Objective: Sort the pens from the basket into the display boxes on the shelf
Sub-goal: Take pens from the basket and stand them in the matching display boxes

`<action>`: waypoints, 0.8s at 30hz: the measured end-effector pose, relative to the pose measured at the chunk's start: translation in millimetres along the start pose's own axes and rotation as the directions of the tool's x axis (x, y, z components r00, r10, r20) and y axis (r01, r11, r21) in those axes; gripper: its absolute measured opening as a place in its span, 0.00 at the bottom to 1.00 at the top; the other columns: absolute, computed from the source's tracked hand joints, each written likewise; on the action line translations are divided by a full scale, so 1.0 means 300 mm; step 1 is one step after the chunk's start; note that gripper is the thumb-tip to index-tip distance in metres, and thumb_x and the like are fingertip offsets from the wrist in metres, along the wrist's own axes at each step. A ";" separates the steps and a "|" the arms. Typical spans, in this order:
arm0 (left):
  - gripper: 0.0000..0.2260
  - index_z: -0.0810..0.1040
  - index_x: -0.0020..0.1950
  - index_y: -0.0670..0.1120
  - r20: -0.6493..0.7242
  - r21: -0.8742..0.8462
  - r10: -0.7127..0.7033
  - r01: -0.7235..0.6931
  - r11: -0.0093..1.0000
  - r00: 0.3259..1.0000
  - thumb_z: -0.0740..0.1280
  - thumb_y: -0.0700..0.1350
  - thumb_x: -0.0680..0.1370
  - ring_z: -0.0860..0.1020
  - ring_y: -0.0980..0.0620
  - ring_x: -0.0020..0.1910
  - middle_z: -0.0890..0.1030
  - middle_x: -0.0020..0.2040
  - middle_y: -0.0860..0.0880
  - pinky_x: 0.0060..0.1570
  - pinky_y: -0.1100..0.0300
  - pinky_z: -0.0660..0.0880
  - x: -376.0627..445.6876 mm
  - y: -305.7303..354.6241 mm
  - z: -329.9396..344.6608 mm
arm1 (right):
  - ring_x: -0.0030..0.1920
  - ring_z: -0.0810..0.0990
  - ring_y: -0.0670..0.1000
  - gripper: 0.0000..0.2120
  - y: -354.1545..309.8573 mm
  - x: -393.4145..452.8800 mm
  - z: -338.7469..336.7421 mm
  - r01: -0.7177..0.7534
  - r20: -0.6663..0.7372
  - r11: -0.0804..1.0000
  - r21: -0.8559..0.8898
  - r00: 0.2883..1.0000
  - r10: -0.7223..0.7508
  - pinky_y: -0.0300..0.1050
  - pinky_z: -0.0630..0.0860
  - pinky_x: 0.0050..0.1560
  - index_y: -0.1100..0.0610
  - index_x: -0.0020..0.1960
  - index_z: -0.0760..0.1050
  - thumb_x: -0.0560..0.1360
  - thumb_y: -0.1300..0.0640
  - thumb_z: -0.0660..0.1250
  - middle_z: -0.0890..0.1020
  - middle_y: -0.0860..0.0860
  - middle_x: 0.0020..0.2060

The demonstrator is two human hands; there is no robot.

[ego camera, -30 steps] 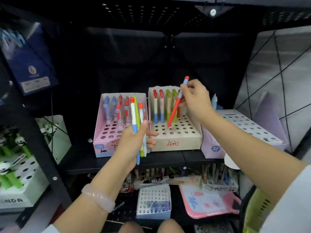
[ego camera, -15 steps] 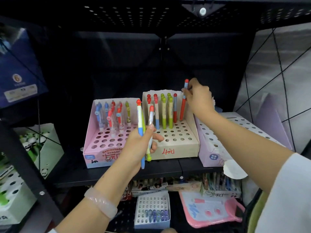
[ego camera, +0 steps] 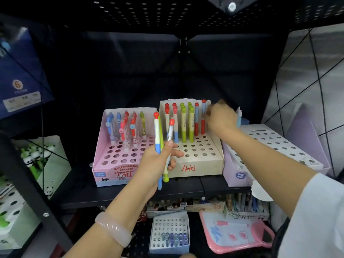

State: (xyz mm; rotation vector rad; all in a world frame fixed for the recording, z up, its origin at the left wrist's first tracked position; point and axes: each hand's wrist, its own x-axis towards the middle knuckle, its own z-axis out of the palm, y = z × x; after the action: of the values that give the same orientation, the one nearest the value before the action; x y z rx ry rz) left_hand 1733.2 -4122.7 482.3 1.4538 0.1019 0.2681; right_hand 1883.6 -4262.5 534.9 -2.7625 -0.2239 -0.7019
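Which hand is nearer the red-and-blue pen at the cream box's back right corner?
Right. The right hand touches the red-and-blue pen; the left hand holds other pens in front.

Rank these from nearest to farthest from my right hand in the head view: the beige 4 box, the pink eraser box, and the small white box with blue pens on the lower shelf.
1. Beige 4 box: the right hand reaches into its back right corner.
2. Pink eraser box: left of the beige one, same shelf.
3. Small white box: lower shelf, well below.

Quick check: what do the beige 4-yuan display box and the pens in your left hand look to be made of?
Beige display box: likely matte cardboard, with a torn, ragged back edge and marker writing. Pens in the left hand: seemingly smooth plastic, with a slight sheen.
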 end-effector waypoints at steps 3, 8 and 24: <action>0.11 0.77 0.47 0.42 -0.018 -0.016 0.001 -0.001 1.000 1.000 0.59 0.47 0.80 0.71 0.57 0.23 0.83 0.34 0.48 0.25 0.66 0.70 0.003 -0.005 -0.009 | 0.47 0.77 0.57 0.10 -0.010 -0.048 -0.012 0.088 -0.136 0.979 0.185 0.989 -0.063 0.45 0.68 0.41 0.60 0.54 0.76 0.77 0.56 0.62 0.75 0.56 0.55; 0.12 0.76 0.48 0.41 -0.001 -0.070 -0.003 0.003 0.998 1.000 0.59 0.48 0.80 0.71 0.56 0.23 0.84 0.35 0.48 0.25 0.66 0.70 -0.001 -0.010 -0.002 | 0.35 0.75 0.45 0.11 -0.064 -0.138 -0.025 0.067 0.013 0.660 0.748 0.993 -0.116 0.34 0.72 0.36 0.58 0.56 0.77 0.79 0.57 0.58 0.79 0.49 0.37; 0.12 0.74 0.47 0.42 -0.033 -0.197 0.040 -0.046 0.979 0.999 0.59 0.49 0.79 0.82 0.51 0.31 0.85 0.37 0.46 0.30 0.63 0.78 -0.056 0.020 -0.113 | 0.47 0.80 0.49 0.07 -0.255 -0.262 -0.036 -0.496 0.386 -0.023 0.868 0.704 -0.596 0.39 0.78 0.47 0.58 0.52 0.75 0.79 0.60 0.59 0.82 0.53 0.45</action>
State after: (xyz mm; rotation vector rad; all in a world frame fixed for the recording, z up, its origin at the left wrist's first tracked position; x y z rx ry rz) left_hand 1708.6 -4093.4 482.6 1.2555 0.0648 0.3253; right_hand 1793.8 -4199.5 523.4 -1.2102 -0.6917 0.6020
